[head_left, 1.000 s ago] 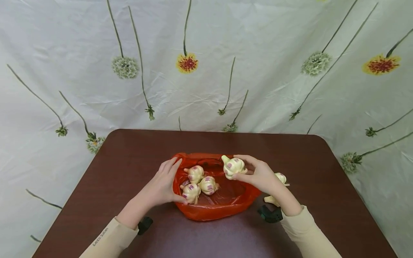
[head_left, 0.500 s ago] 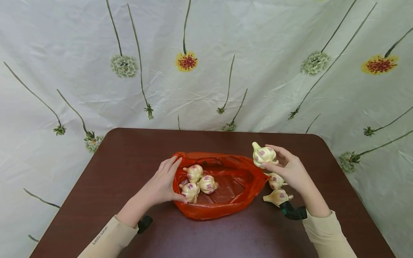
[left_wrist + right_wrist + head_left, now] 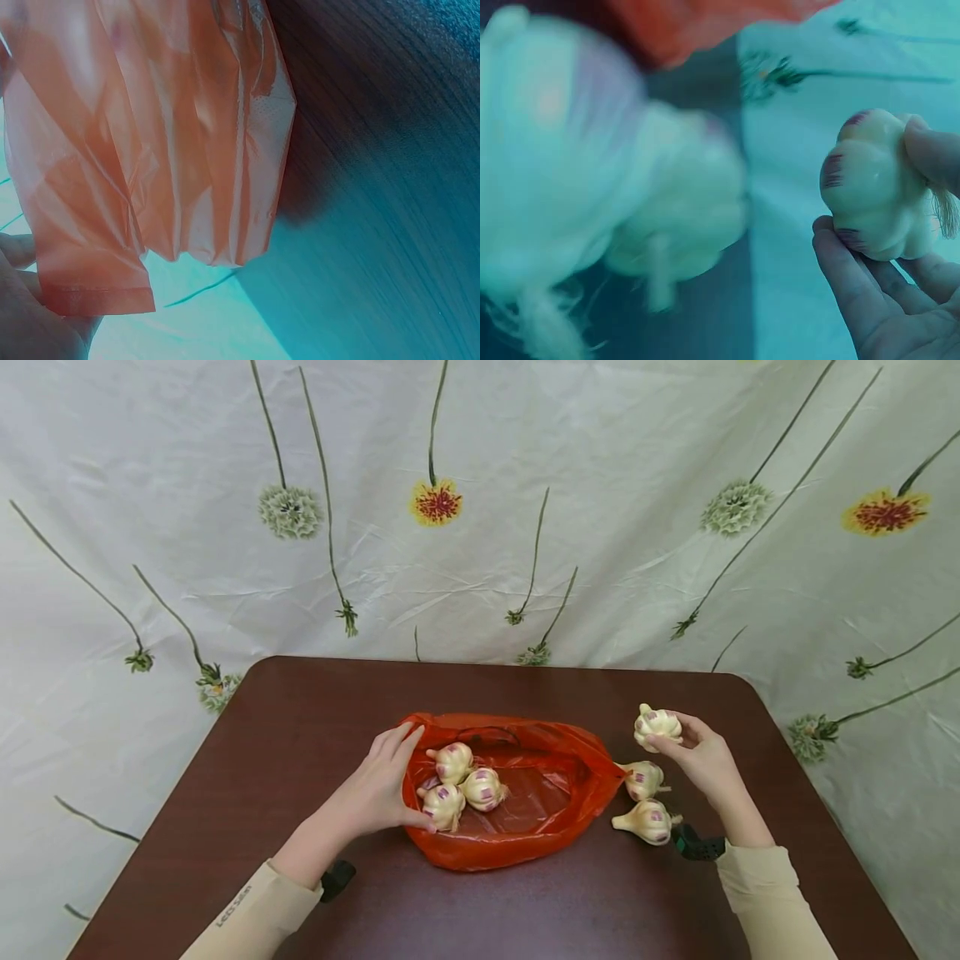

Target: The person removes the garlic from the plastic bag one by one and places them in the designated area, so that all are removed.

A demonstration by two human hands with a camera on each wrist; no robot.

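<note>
My right hand (image 3: 707,762) holds a garlic bulb (image 3: 656,728) with purple patches above the table's right side. In the right wrist view, the thumb and fingertips grip this bulb (image 3: 881,184) from opposite sides. A red plastic bag (image 3: 487,853) lies with its mouth spread wide. At its left edge my left hand (image 3: 381,783) holds the rim between thumb and fingers; the left wrist view shows the bag's wall (image 3: 172,150) hanging in folds. Three garlic bulbs (image 3: 483,788) sit inside the bag, near the left hand.
Two more garlic bulbs, one upper (image 3: 643,780) and one lower (image 3: 649,822), lie on the brown table (image 3: 352,693) just right of the bag. A pale cloth with printed flowers (image 3: 480,568) hangs behind the table's far edge.
The right hand has carried its garlic bulb from over the bag out to the right, past the bag's right end. The left hand has stayed at the bag's left edge.
</note>
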